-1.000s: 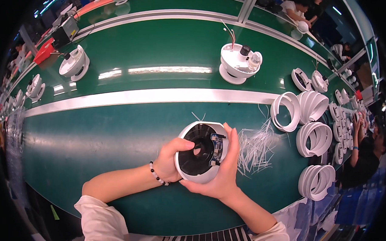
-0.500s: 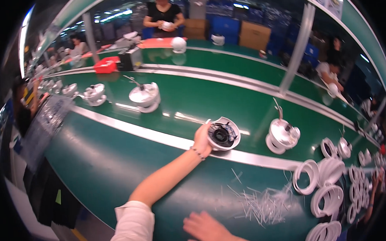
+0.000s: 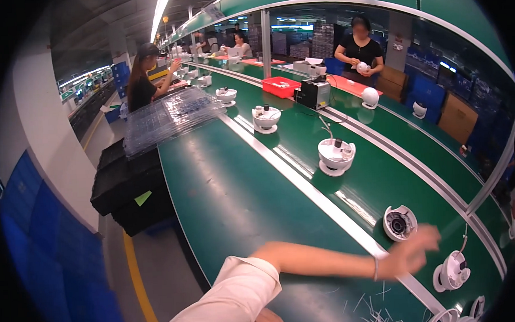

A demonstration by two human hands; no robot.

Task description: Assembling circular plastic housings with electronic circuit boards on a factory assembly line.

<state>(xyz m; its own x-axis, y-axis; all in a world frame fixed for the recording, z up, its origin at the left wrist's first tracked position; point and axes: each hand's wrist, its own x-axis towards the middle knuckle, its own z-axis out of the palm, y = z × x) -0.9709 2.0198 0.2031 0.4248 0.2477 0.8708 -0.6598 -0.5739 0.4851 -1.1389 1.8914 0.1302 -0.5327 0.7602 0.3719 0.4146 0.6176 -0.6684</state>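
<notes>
- The left hand [image 3: 411,252] is seen blurred, its grip released, fingers spread just below and right of the white dome camera housing [image 3: 400,222]; nothing is held.
- The housing lies apart from the hand on the green desk [image 3: 242,201], beside the silver rail [image 3: 304,185].
- Half a second ago that housing was touched; now it has been let go.
- The right hand is barely seen; its grip cannot be told.

Brown cardboard boxes [image 3: 459,115] stacked beyond my table's far side, right. Blue crates [image 3: 421,64] behind them. Yellow-green label [image 3: 142,198] on black crates [image 3: 128,188], left floor.
</notes>
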